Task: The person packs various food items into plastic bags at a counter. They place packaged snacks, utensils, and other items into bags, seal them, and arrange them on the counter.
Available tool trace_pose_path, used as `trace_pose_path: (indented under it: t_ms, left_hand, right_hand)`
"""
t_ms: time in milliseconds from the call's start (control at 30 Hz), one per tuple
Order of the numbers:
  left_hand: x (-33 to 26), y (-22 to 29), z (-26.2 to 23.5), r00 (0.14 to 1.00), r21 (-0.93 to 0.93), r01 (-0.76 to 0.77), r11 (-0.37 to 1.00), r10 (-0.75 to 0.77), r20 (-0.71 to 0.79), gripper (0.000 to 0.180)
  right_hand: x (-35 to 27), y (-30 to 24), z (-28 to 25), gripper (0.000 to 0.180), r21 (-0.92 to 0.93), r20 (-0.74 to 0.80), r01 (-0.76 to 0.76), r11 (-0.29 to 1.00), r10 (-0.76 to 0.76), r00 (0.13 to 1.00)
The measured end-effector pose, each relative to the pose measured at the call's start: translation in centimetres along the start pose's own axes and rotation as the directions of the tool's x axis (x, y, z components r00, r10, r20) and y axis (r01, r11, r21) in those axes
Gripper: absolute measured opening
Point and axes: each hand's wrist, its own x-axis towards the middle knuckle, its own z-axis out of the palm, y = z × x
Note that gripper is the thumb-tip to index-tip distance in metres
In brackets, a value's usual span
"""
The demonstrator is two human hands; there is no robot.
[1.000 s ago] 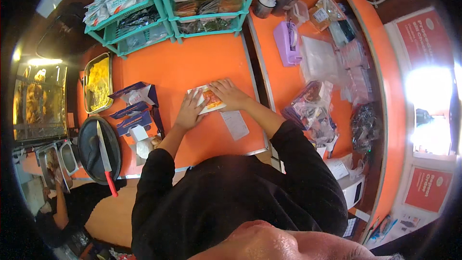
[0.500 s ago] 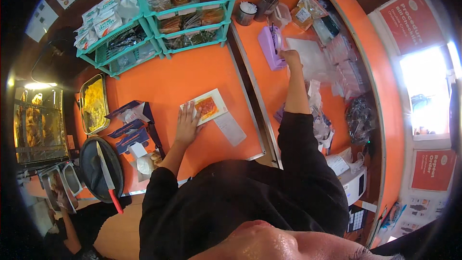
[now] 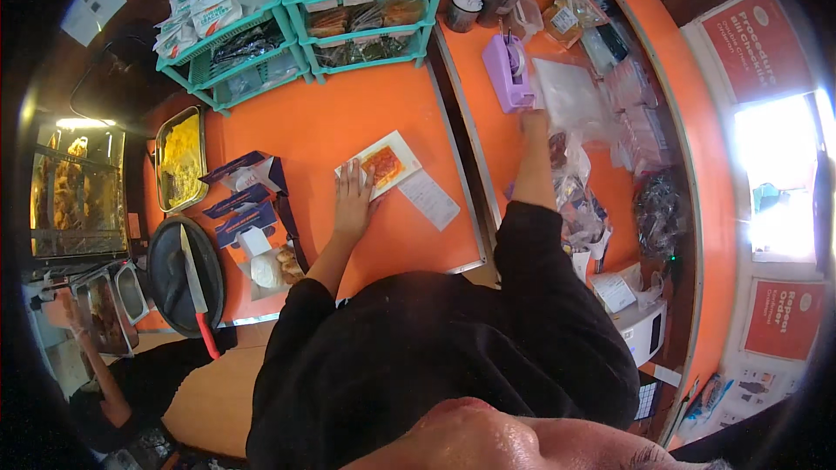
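My left hand [image 3: 353, 205] lies flat, fingers spread, on the left end of a flat white pack [image 3: 402, 159]. A reddish-orange food patch, printed or inside, shows on the pack. A white paper slip [image 3: 429, 201] sticks out from its near right side. My right hand [image 3: 535, 125] is just on the near side of a purple tape dispenser [image 3: 505, 78], which holds a tape roll. Its fingers look closed together, but what they pinch, if anything, is too small to make out.
Left of me are an open dark-blue box [image 3: 248, 222] with food, a tray of yellow food [image 3: 181, 161], and a knife [image 3: 193, 278] on a round black board [image 3: 165, 296]. Green racks [image 3: 361, 30] stand behind. Plastic bags [image 3: 570, 100] lie right. Another person's arm [image 3: 100, 365] shows lower left.
My right hand has drawn back from beside the tape dispenser toward me. My left hand stays on the white pack. The whole view has shifted slightly.
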Motion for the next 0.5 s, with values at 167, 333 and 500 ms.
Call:
trace_pose_path:
  t_ms: [167,333,500]
  left_hand:
    - [0.2,0.8,0.9,0.996,-0.058,0.050,0.997,-0.055,-0.076,0.083]
    - [-1.7,0.2,1.8,0.982,-0.212,0.108,0.971,-0.137,-0.127,0.088]
    - [-0.2,0.6,2.0,0.965,-0.389,-0.053,0.920,-0.053,-0.257,0.071]
  right_hand:
    - [-2.8,-2.7,2.8,0.019,-0.405,-0.033,0.323,0.855,-0.367,0.930]
    - [-23.0,-12.0,7.9,0.017,0.608,0.570,-0.091,0.788,-0.354,0.742]
    - [-31.0,-5.5,15.6,0.034,0.447,0.430,0.130,0.885,-0.340,0.836]
